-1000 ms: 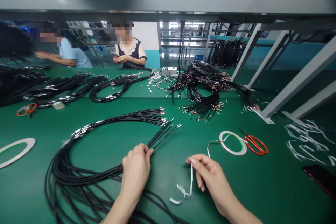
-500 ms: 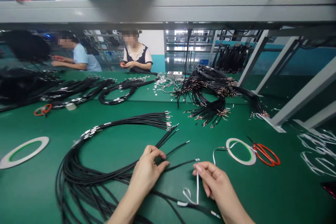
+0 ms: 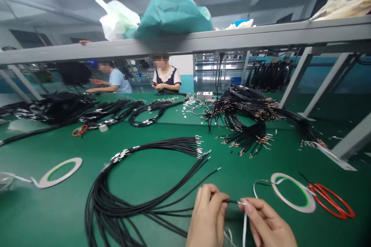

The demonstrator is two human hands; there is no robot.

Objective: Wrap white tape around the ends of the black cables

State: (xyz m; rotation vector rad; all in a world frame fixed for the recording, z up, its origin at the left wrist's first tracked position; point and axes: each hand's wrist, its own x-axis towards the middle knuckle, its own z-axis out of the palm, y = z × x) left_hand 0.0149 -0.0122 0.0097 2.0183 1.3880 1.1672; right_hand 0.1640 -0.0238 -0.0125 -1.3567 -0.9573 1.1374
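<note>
My left hand (image 3: pixel 207 214) is closed around a black cable (image 3: pixel 231 201), whose end sticks out to the right past the fingertips. Close beside it, my right hand (image 3: pixel 268 222) pinches a narrow white tape strip (image 3: pixel 245 228) right at the cable's tip. The strip hangs down from the thumb and forefinger. A looped bundle of black cables (image 3: pixel 100 189) spreads to the left, its silvery tips pointing right. One separate cable lies just above my left hand. My left palm hides part of the held cable.
Right of my hands lie a tape roll (image 3: pixel 307 202) and orange-handled scissors (image 3: pixel 333 202). Another tape roll (image 3: pixel 45 180) is at left. Across the bench are cable heaps (image 3: pixel 243 100), more scissors (image 3: pixel 79 130) and a small box (image 3: pixel 204 95). Two people sit beyond, under a shelf beam (image 3: pixel 246 40).
My left hand has moved right and closed on the cable near its end. Both hands are closer together and lower in view. The camera has tilted up and turned left.
</note>
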